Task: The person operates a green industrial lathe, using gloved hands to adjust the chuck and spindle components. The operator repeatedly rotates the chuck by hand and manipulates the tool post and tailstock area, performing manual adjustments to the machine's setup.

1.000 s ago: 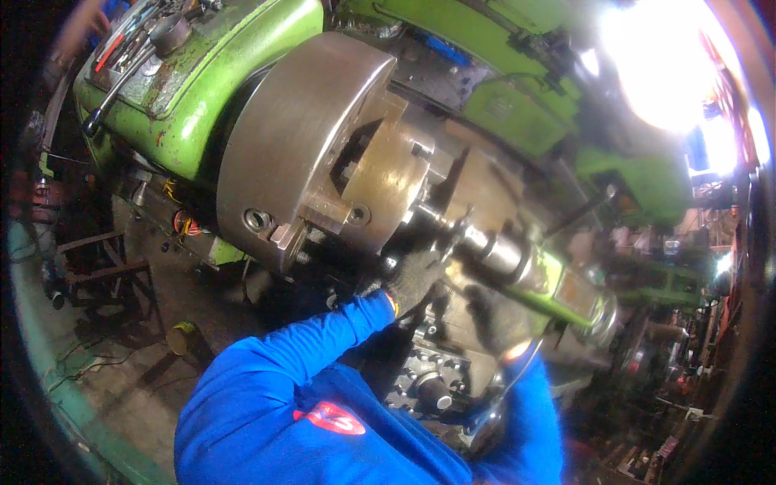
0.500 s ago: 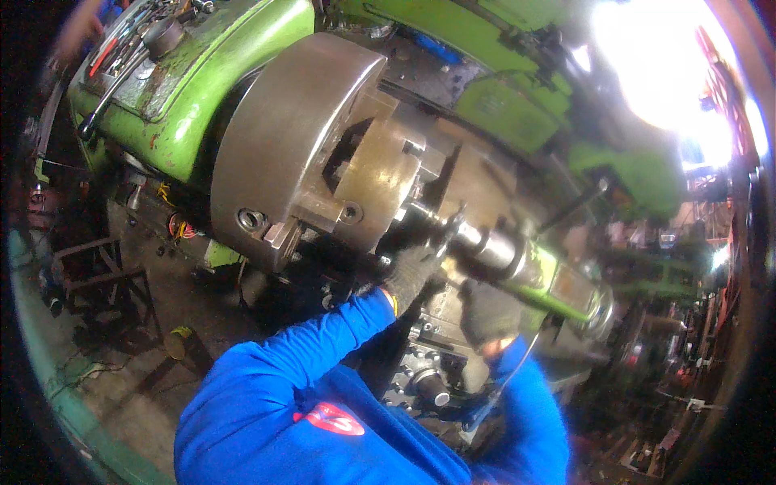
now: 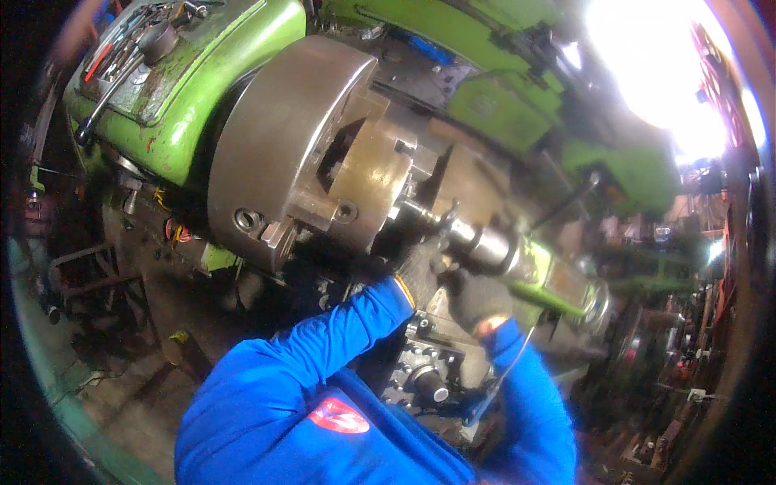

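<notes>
Lathe chuck, big, steel, a round brass-toned block at its face. Slim shiny shaft lies between block and bright tailstock quill, green tailstock beyond. Gloved left hand at the shaft's near side; fingers dark, partly hidden, cannot tell how far they open or whether they hold anything. Gloved right hand just beside it, near side of quill; fingers hidden too, grip unreadable. Main risk, in my judgement: chuck turning with hands this close could snag glove or cuff. A slip might knock knuckles on the bolted tool post nearby
</notes>
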A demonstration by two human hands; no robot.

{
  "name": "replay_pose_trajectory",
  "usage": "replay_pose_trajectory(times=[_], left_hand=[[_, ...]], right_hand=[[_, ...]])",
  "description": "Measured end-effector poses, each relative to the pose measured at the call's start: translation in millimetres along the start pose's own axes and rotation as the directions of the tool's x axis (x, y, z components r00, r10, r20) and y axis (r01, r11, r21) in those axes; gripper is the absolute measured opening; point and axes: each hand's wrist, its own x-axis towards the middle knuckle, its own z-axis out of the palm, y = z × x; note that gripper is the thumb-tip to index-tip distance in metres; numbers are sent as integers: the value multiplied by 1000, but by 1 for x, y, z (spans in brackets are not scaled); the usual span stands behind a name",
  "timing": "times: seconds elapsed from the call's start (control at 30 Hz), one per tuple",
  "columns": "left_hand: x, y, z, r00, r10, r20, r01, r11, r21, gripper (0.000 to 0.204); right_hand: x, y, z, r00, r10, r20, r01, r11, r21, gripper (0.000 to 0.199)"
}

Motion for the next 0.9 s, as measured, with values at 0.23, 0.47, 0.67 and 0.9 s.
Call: replay_pose_trajectory(times=[0.23,0.47,0.67,0.9], left_hand=[[-6,0,14,992,-18,-128,22,999,34,17],[23,-12,-18,994,5,-108,0,999,45,20],[26,-25,-27,993,50,-109,-19,963,271,44],[14,-11,-4,978,-67,-195,94,987,134,57]], right_hand=[[3,-8,-8,999,-10,41,11,999,-37,31],[5,-3,-12,998,-34,47,35,999,-7,34],[15,14,16,998,-26,61,26,1000,-1,37],[21,27,30,998,-63,15,63,997,35,33]])
